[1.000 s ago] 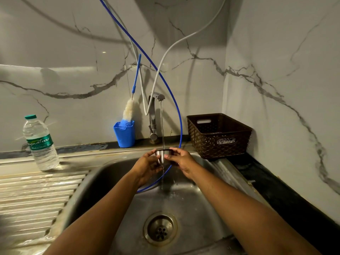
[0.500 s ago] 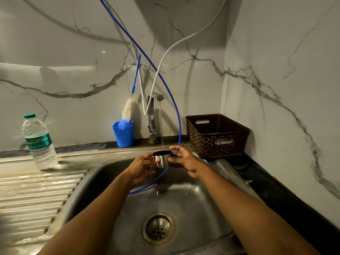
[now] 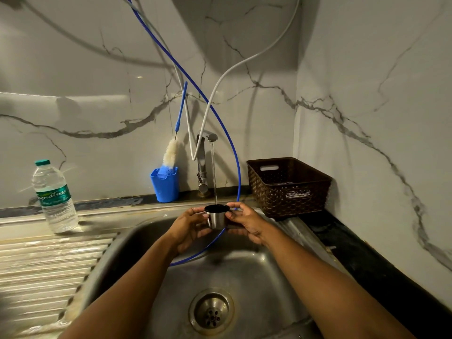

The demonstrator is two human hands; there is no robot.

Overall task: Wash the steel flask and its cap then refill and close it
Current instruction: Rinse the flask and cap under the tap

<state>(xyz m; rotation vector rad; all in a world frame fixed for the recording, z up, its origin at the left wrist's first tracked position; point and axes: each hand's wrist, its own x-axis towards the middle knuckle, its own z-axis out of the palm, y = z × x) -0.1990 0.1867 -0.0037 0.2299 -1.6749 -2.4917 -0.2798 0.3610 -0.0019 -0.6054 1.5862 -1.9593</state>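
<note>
Over the sink (image 3: 256,277), under the running tap (image 3: 201,162), both grips hold the steel cap (image 3: 216,217). The left grip (image 3: 189,226) has its fingers curled round the cap's left side, with the thumb near the rim. The right grip (image 3: 247,222) pinches the right side, its fingertips at the dark rim. The cap is upright, mouth up, its inside dark. The water stream (image 3: 213,172) falls onto the mouth; the fill level cannot be read.

A blue hose (image 3: 220,118) loops down behind the grips into the basin, and a white hose (image 3: 212,101) hangs by the tap. The drain (image 3: 211,310) lies below, near the front.

Left of the tap on the back ledge stands a blue cup (image 3: 165,184) holding a bottle brush (image 3: 172,152), bristles down and handle leaning up against the wall. Right of the tap, a brown woven basket (image 3: 288,189) sits on the dark tabletop (image 3: 367,260); its contents cannot be made out. Far left, by the ribbed drainboard (image 3: 49,265), a clear plastic bottle (image 3: 55,196) stands upright and capped, seemingly largely full of clear liquid.
</note>
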